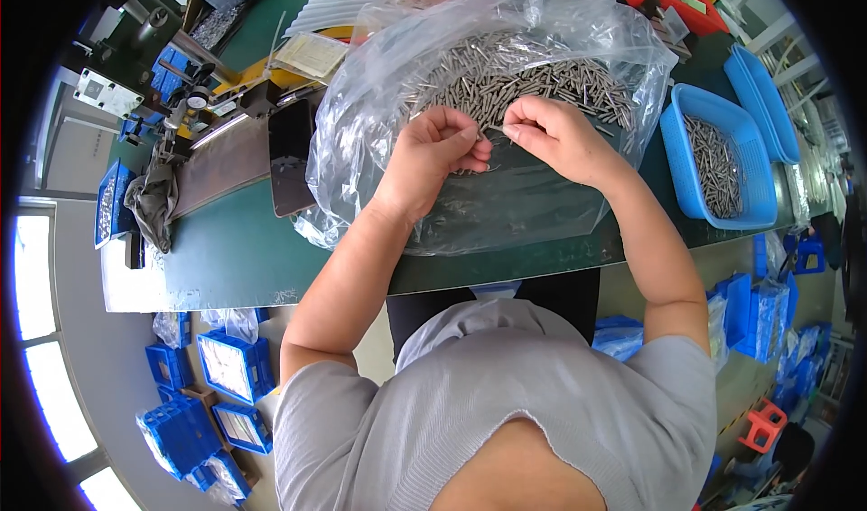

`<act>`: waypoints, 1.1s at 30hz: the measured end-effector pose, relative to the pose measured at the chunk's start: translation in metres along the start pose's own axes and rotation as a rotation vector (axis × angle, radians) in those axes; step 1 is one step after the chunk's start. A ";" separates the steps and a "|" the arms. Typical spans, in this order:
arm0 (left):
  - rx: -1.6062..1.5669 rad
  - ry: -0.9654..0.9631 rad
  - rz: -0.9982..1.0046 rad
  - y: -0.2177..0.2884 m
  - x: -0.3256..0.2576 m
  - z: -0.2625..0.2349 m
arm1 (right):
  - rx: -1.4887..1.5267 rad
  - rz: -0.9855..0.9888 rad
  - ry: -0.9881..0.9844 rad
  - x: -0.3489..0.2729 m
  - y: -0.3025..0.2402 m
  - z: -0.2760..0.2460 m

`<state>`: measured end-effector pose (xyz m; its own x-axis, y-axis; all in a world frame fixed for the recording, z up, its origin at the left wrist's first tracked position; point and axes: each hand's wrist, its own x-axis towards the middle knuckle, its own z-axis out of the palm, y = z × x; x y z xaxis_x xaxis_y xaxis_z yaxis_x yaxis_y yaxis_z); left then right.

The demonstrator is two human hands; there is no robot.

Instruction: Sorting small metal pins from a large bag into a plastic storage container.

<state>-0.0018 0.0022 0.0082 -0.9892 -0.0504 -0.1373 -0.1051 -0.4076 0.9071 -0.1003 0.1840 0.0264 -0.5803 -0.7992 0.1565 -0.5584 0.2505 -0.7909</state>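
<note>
Head view: hands meet over clear plastic bag heaped with small metal pins at bench centre. Left hand pinched nearly shut, right hand likewise; fingertips together on thin pin, likely for close handling. Blue basket of pins sits right, within reach.

Bare green table left of the hands; plastic bag ahead, blue basket right.
</note>
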 end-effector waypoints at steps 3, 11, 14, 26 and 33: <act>0.086 -0.005 -0.002 0.000 -0.001 0.002 | 0.039 -0.032 -0.044 0.000 -0.002 0.000; 0.273 -0.038 0.091 -0.002 -0.002 0.006 | -0.017 -0.031 -0.129 0.000 0.000 -0.003; 0.225 -0.048 0.059 0.000 -0.004 0.007 | 0.108 -0.007 -0.059 0.001 0.003 0.000; -0.096 -0.023 0.034 -0.001 0.000 0.003 | 0.434 0.070 0.084 0.006 -0.003 0.018; -0.108 0.220 0.179 0.008 -0.002 0.000 | 0.864 0.380 -0.028 0.011 0.004 0.004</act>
<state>-0.0007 -0.0012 0.0161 -0.9441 -0.3217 -0.0724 0.0920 -0.4680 0.8789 -0.1063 0.1739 0.0228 -0.6127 -0.7626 -0.2074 0.3045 0.0144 -0.9524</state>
